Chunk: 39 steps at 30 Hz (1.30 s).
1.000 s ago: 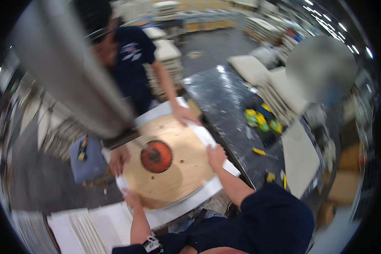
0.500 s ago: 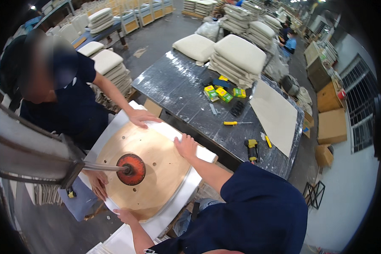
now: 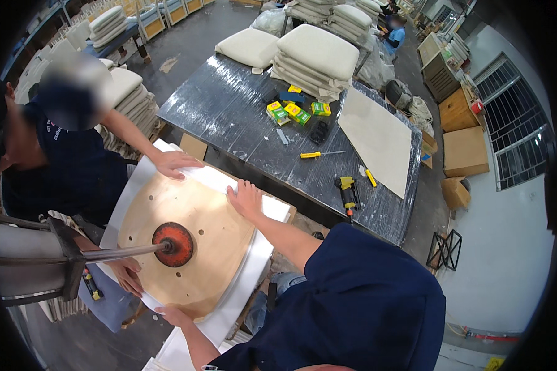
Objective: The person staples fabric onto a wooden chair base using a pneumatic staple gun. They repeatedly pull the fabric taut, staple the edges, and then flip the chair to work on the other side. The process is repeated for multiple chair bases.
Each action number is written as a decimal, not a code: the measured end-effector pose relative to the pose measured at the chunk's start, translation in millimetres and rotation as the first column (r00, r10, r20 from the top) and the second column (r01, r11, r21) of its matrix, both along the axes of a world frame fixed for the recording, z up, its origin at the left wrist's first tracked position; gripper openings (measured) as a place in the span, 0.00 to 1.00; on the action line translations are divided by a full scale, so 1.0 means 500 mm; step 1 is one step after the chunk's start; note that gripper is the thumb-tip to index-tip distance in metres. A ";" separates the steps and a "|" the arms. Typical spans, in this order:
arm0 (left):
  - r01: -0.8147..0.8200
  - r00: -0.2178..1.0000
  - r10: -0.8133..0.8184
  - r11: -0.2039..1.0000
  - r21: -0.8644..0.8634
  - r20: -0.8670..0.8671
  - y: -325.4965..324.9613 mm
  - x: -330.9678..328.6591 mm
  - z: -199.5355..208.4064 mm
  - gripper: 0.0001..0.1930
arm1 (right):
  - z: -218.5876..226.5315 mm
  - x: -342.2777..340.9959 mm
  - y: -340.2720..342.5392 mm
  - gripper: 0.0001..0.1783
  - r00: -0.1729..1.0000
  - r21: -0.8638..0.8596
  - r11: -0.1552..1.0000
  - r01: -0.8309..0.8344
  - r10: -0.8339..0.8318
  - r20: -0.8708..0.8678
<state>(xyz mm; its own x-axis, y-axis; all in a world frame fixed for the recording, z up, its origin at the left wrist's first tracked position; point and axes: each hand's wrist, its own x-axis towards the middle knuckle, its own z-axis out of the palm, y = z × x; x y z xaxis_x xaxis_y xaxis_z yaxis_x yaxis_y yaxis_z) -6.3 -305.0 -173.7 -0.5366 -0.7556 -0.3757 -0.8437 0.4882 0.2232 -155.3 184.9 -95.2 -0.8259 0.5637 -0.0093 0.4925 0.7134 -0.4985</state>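
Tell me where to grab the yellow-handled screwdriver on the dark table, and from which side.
Grip the yellow handle, coming from above with fingers across it. The screwdriver lies flat on the dark table, with bare tabletop around the handle; the thin metal shaft offers little to hold.

Right hand (image 3: pixel 246 199) lies flat, fingers spread; left hand (image 3: pixel 172 316) presses down, palm down.

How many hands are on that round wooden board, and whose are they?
Person's own hands: 2, left hand and right hand
Co-worker's hands: 2, one and the other
Total: 4 on the round wooden board
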 end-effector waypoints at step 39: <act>0.965 -0.087 -0.923 0.015 -0.261 -0.374 0.382 -0.092 0.179 0.25 | -0.030 0.045 -0.150 0.33 0.554 0.078 0.582 -0.810 0.801 -0.229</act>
<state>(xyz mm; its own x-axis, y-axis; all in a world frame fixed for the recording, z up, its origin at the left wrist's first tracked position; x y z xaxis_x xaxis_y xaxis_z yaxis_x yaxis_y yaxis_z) -52.3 -114.3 -84.4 -0.7751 0.6286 0.0638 0.5998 0.7004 0.3868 -132.8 109.9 -110.4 -0.9153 -0.3347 0.2239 -0.4024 0.7388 -0.5406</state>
